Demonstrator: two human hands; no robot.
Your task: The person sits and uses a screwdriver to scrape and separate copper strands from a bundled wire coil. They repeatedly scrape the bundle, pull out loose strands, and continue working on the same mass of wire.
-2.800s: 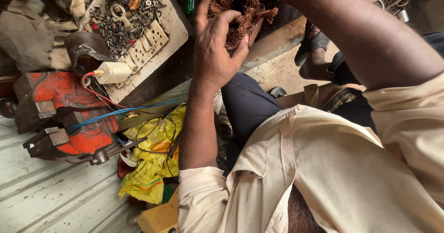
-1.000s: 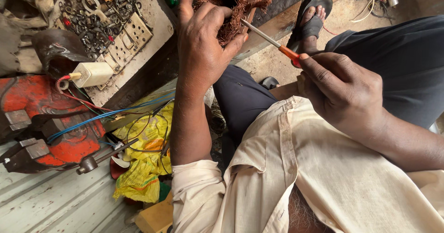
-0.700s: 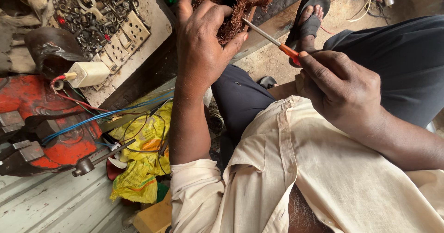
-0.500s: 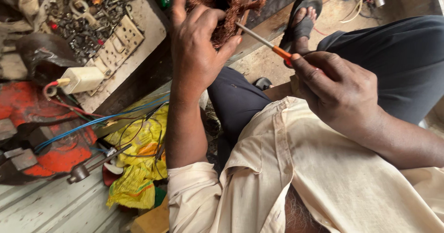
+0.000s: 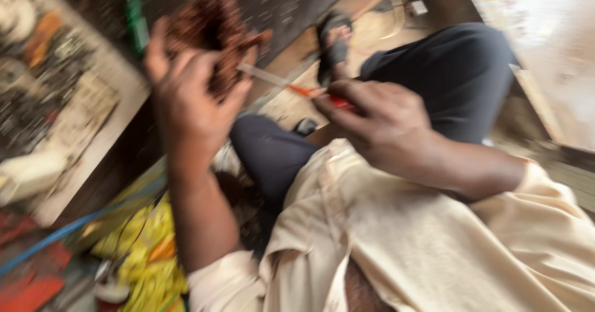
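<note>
Head view is badly smeared by motion, so I read only the large shapes. The left hand [image 5: 189, 98] is curled around a tangle of copper wire [image 5: 211, 21], fingers and thumb closed on it, held up at the far left of centre. The right hand [image 5: 378, 123] is clamped on the orange handle of a screwdriver [image 5: 291, 87], whose metal shaft points left with its tip at the wire bundle beside the left thumb. Both hands sit above a knee in dark trousers [image 5: 273, 151], with a cream shirt [image 5: 434, 244] filling the near right. Beyond the hands I see a sandalled foot [image 5: 334, 42] on a dusty floor. To the far left lies a pale board [image 5: 87, 132] strewn with small metal parts, too blurred to name. Near left, a yellow bag [image 5: 145, 268] and a blue cable [image 5: 56, 234] lie on the ground.
</note>
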